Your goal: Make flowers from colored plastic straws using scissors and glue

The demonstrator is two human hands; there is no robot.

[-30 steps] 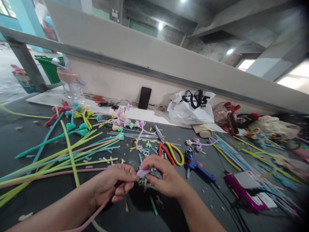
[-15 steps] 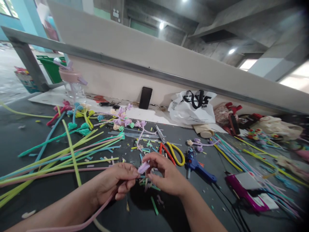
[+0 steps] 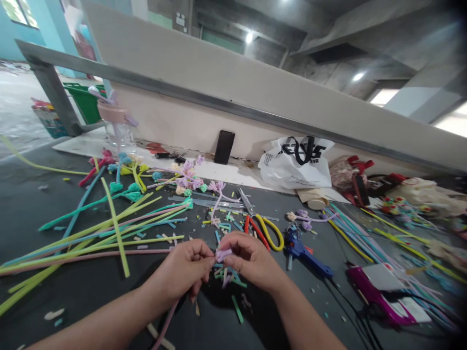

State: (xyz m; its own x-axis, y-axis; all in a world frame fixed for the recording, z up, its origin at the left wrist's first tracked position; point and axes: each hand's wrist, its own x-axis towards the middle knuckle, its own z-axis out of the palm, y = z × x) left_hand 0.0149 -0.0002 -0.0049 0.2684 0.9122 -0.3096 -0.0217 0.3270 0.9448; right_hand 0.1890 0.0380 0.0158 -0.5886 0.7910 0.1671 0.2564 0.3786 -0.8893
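Note:
My left hand [image 3: 184, 270] and my right hand [image 3: 251, 260] meet low in the middle of the view, over a dark tabletop [image 3: 91, 291]. Between their fingertips they pinch a folded lilac pipe cleaner tip [image 3: 223, 253]. Its long pink stem [image 3: 166, 323] trails down from under my left hand toward me. Short coloured offcuts [image 3: 228, 279] lie just beneath the hands.
Long green, pink and blue pipe cleaners [image 3: 91, 238] fan out to the left. Finished pipe-cleaner flowers [image 3: 186, 177] lie behind. Scissors with red and yellow handles [image 3: 260, 228], a blue glue gun [image 3: 302, 250], a magenta case [image 3: 375, 291], a white bag [image 3: 295, 163] and a phone [image 3: 224, 147] stand right and behind.
Both hands have drawn closer together on the lilac tip, the fingers folding it tighter. The view has shifted slightly, so everything sits a little to the right.

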